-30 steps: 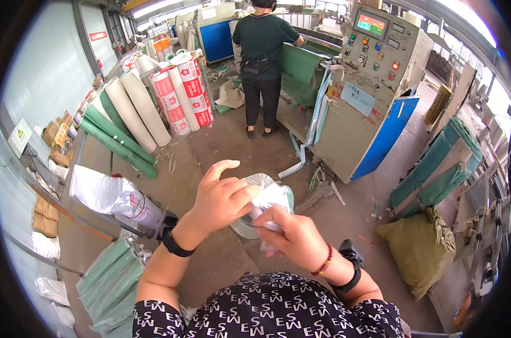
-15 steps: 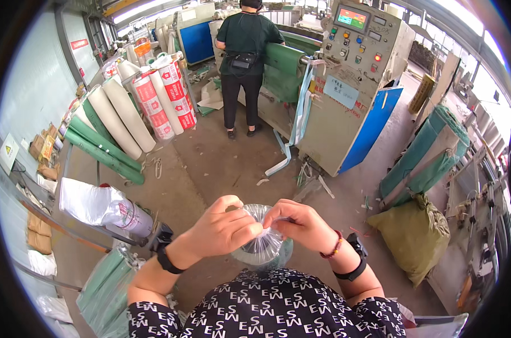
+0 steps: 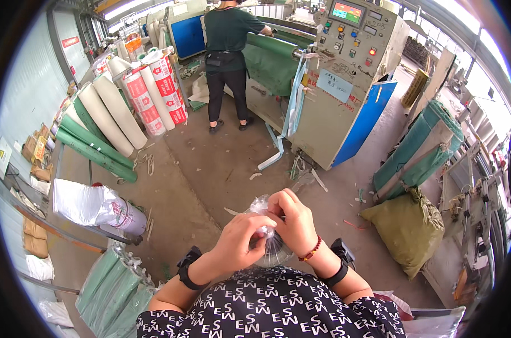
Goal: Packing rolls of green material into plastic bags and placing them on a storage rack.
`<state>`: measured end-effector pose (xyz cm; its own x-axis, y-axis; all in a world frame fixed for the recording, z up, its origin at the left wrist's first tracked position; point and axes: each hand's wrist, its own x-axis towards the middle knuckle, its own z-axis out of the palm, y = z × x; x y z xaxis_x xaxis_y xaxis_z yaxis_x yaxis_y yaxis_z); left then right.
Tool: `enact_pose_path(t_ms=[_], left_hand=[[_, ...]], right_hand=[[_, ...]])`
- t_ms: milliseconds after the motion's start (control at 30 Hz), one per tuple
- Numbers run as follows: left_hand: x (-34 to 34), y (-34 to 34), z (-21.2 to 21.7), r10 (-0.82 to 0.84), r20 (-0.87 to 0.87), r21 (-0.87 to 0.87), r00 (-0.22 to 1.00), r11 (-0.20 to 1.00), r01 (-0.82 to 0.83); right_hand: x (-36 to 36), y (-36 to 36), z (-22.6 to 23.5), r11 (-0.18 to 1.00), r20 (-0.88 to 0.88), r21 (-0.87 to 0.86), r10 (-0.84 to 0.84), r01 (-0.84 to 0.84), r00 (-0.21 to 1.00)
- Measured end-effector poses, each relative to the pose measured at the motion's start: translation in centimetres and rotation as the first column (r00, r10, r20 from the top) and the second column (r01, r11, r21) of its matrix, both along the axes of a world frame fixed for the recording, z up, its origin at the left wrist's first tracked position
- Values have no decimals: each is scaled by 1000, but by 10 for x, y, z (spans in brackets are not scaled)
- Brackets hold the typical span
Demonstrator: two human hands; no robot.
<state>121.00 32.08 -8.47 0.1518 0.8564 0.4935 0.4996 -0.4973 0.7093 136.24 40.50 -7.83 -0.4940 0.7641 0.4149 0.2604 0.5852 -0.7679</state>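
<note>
— Where's the clear crinkled plastic bag?
— Near, at chest height: left hand and right hand both pinched shut on its gathered neck.
— Advice?
— Probably keep the gather tight while twisting.

Clear plastic bag mostly hidden btwn hands; contents unclear.

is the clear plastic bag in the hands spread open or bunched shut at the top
Bunched at the top: the left hand and right hand pinch the clear plastic bag together at its crumpled neck. What it holds cannot be told.
</note>
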Motion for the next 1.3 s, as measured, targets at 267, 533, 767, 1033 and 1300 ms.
enact_pose_path(t_ms=[267, 533, 767, 1033, 1300], left_hand=[[-7, -6, 11, -17, 228, -145, 974, 988, 51], [-5, -9, -8, 73, 374, -123, 924, 992, -28], [8, -7, 7, 326, 64, 43, 943, 943, -329], [16, 2, -2, 374, 28, 97, 927, 922, -375], [21, 2, -14, 417, -1, 19, 909, 909, -417]], right_hand=[[9, -14, 16, 974, 40, 56, 218, -220, 975], [14, -12, 16, 971, 105, -10, 238, -238, 966], [16, -15, 8, 968, 197, 248, -8, -42, 980], [20, -14, 2, 968, 28, 249, 2, -9, 1000], [21, -14, -6, 968, -14, 252, -7, 10, 1000]])
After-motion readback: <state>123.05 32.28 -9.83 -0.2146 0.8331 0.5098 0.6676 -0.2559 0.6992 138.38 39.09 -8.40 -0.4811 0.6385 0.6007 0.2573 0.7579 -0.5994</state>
